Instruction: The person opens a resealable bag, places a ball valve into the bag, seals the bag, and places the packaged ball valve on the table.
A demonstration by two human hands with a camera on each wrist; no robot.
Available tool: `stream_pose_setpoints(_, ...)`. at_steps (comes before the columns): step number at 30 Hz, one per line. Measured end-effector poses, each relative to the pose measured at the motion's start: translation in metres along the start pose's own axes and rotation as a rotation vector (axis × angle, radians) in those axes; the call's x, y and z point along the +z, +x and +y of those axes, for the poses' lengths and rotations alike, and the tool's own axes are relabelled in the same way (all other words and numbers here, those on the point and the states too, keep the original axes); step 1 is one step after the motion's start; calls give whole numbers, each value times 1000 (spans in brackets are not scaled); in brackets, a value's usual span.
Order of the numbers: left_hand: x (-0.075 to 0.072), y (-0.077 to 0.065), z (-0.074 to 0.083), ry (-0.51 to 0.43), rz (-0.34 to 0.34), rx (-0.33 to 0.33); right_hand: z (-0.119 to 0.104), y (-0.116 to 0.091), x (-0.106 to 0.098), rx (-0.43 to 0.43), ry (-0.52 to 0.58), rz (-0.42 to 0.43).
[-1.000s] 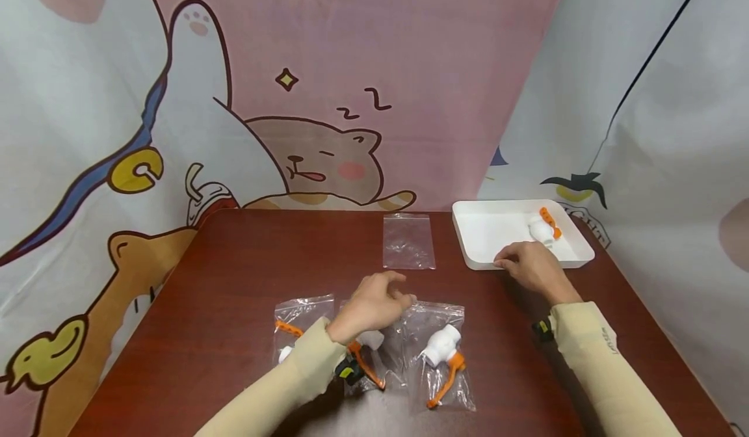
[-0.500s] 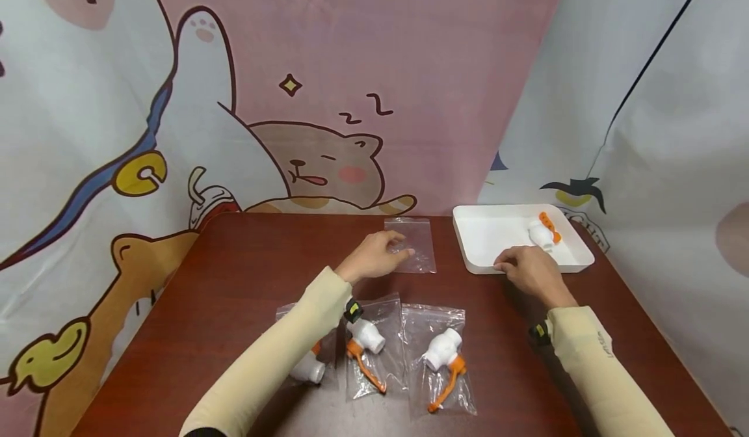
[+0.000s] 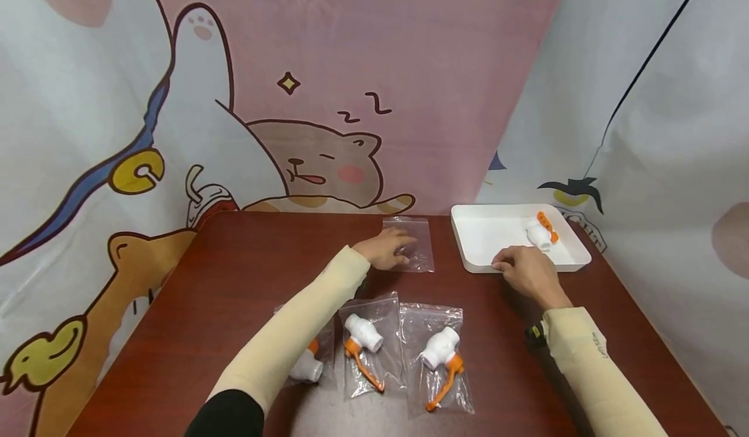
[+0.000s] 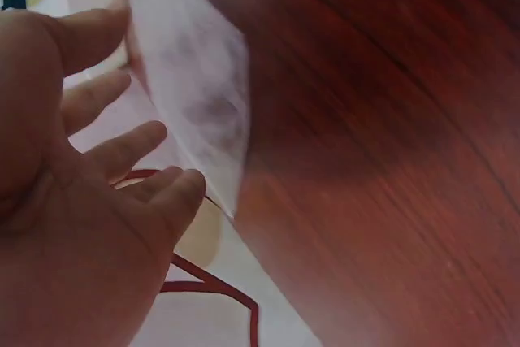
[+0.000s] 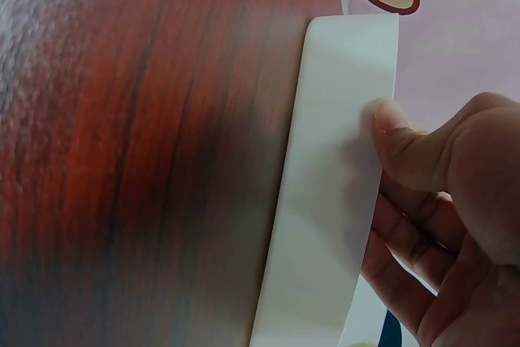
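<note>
My left hand [image 3: 385,248] reaches over a flat clear zip bag [image 3: 422,255] at the back of the table. Its fingers are spread, with no hold on the bag in the left wrist view; whether they touch it I cannot tell. With thumb outside and fingers inside, my right hand [image 3: 529,273] pinches the front rim of a white tray [image 3: 476,235]. One white ball valve [image 3: 538,235] with an orange lever lies inside. Nearer me are bagged ball valves: one on the right [image 3: 440,348], one in the middle [image 3: 364,333], and one [image 3: 307,367] partly hidden by my left sleeve.
The dark red-brown table [image 3: 234,274] ends at a patterned cloth backdrop [image 3: 445,99]. The tray stands near the back right edge, beside the zip bag. Another cloth [image 3: 673,164] hangs along the right side.
My left hand has moved away from the bagged valves, back to the flat zip bag, uncovering the middle valve. The right hand has stayed on the tray's rim.
</note>
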State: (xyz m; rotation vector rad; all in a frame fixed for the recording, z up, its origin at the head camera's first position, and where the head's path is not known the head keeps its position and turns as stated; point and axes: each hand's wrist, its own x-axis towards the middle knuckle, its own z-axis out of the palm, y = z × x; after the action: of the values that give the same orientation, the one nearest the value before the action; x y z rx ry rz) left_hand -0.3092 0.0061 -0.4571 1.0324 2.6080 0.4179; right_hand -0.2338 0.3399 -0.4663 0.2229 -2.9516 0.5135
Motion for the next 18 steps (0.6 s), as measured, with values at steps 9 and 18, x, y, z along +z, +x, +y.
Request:
stream_pose_setpoints(9,3,-1,-14,16,-88,0,-2,4,-2,24,-5,-18)
stream_pose_setpoints(18,12,-11,-16,23,-89,10,3,1,1,55,9,-36)
